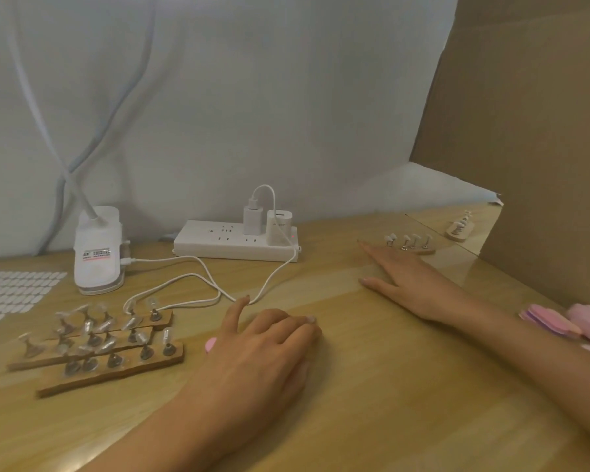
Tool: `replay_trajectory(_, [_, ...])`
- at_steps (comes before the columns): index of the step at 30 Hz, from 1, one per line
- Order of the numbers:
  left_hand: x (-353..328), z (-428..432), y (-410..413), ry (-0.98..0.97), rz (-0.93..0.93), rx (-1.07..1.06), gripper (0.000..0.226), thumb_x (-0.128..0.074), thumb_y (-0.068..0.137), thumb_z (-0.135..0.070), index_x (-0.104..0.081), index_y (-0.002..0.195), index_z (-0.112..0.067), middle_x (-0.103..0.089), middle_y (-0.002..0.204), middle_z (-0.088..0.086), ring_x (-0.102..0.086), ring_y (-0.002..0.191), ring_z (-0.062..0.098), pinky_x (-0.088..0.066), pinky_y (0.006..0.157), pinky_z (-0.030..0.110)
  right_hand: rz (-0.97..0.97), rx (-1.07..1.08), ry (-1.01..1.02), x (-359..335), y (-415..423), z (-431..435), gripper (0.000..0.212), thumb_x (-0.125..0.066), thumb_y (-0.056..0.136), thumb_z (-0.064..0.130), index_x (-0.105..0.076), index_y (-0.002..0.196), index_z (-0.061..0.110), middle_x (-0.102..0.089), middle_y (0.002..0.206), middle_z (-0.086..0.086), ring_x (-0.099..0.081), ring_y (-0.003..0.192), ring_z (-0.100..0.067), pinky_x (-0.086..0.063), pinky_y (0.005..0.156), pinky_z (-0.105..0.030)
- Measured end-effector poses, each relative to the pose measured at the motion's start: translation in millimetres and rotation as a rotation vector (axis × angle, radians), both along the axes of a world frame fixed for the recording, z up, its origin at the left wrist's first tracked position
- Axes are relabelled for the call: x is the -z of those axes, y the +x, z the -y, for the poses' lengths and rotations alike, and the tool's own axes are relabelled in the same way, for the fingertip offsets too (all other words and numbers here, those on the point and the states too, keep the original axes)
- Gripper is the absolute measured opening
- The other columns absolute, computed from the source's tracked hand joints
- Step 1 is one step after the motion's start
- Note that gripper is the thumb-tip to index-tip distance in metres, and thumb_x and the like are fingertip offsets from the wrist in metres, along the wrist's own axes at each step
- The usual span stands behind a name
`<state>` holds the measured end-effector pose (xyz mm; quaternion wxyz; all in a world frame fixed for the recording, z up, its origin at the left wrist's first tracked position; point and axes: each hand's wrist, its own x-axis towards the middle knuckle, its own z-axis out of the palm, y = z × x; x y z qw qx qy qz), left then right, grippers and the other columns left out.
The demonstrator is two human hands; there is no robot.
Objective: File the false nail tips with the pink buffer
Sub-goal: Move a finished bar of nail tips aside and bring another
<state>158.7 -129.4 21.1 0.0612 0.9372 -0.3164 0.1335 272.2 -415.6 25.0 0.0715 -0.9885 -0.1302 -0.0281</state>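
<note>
Your left hand (pixel 266 342) has its grip on the pink buffer (pixel 211 344). Your right hand (pixel 409 277), grip wide and flat, lies just beside the nail-tip stand (pixel 411 248) at the worktop's (pixel 372 386) far-right corner, where a nudge could tip it.

Wooden table (pixel 372 386), white cloth backdrop (pixel 218 97)
</note>
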Motion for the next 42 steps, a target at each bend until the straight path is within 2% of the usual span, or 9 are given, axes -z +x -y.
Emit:
replay_trajectory(5, [1.2,0.9,-0.4,0.003,-0.022,0.0,0.041,-0.037,0.091,-0.038,-0.074,0.107,-0.033,-0.071,0.112,-0.025,-0.07,0.102,0.002,-0.057,0.092,0.051,0.009,0.011,-0.005,-2.1,-3.1,7.0,0.072,-0.045,0.102,0.054,-0.011,0.162,0.036,-0.028,0.166,0.002,-0.026,0.152,-0.019,-0.023,0.119,-0.029])
replay_trajectory(9, [3.3,0.9,0.8,-0.011,-0.025,-0.001,0.041,-0.036,0.093,-0.039,-0.073,0.109,-0.034,-0.07,0.116,-0.024,-0.069,0.105,0.002,-0.056,0.093,0.054,0.031,0.006,-0.074,-0.6,-5.1,10.8,0.071,-0.041,0.101,0.058,-0.01,0.161,0.038,-0.027,0.166,0.005,-0.027,0.151,-0.018,-0.027,0.121,-0.037])
replay_trajectory(16, [4.1,1.8,1.8,-0.033,-0.004,0.013,0.04,-0.038,0.091,-0.037,-0.074,0.108,-0.033,-0.071,0.114,-0.024,-0.07,0.103,0.002,-0.056,0.092,0.052,0.112,-0.197,-0.165,0.9,5.6,30.8,0.043,-0.044,0.103,0.047,-0.056,0.135,0.02,-0.055,0.132,0.0,-0.051,0.12,-0.016,-0.033,0.094,-0.02])
replay_trajectory(22, [7.0,3.2,4.4,-0.033,0.057,0.037,0.041,-0.038,0.091,-0.035,-0.075,0.108,-0.031,-0.073,0.106,-0.022,-0.071,0.1,0.004,-0.055,0.093,0.053,0.081,0.298,-0.172,-6.5,42.1,79.6,0.062,-0.034,0.104,0.056,-0.028,0.156,0.024,-0.051,0.149,-0.012,-0.035,0.145,-0.033,-0.036,0.112,-0.045])
replay_trajectory(24, [7.8,3.2,5.7,-0.042,0.101,0.038,0.041,-0.039,0.09,-0.035,-0.076,0.106,-0.029,-0.073,0.103,-0.022,-0.072,0.097,0.004,-0.055,0.093,0.056,0.065,0.309,-0.143,-7.1,45.1,77.2,0.064,-0.035,0.103,0.057,-0.025,0.157,0.026,-0.055,0.145,-0.012,-0.037,0.142,-0.035,-0.038,0.109,-0.047])
replay_trajectory(32, [14.3,3.5,8.5,0.058,0.369,0.136,0.035,-0.045,0.084,-0.02,-0.076,0.098,-0.029,-0.073,0.095,-0.017,-0.072,0.084,0.008,-0.052,0.097,0.059,0.085,0.019,-0.181,-6.3,13.6,13.2,0.045,-0.042,0.106,0.044,-0.042,0.148,0.03,-0.049,0.145,0.002,-0.039,0.132,-0.021,-0.035,0.107,-0.037])
replay_trajectory(36, [8.9,12.9,-13.2,0.207,0.44,0.334,0.026,-0.05,0.091,-0.021,-0.068,0.097,-0.039,-0.069,0.092,-0.017,-0.062,0.07,0.006,-0.055,0.097,0.042,0.177,-0.232,0.052,-13.5,-15.3,-29.7,0.023,-0.048,0.102,0.042,-0.061,0.12,0.04,-0.061,0.12,0.016,-0.048,0.116,-0.01,-0.04,0.098,-0.033])
replay_trajectory(38, [6.6,11.2,-31.4,0.224,0.409,0.372,0.023,-0.049,0.096,-0.027,-0.064,0.104,-0.043,-0.065,0.096,-0.02,-0.058,0.071,0.004,-0.053,0.092,0.032,0.171,-0.366,0.233,-16.5,-36.8,-58.2,0.017,-0.047,0.103,0.044,-0.061,0.111,0.049,-0.061,0.108,0.025,-0.053,0.106,-0.003,-0.043,0.088,-0.02])
replay_trajectory(42, [-4.4,-31.7,-59.0,-0.07,0.473,0.326,0.024,-0.054,0.096,-0.027,-0.057,0.117,-0.039,-0.064,0.105,-0.018,-0.061,0.089,0.006,-0.049,0.09,0.028,0.048,-0.59,0.313,-9.8,-65.2,-105.3,0.047,-0.057,0.09,0.06,-0.046,0.135,0.053,-0.055,0.115,0.028,-0.057,0.104,-0.003,-0.04,0.084,-0.008])
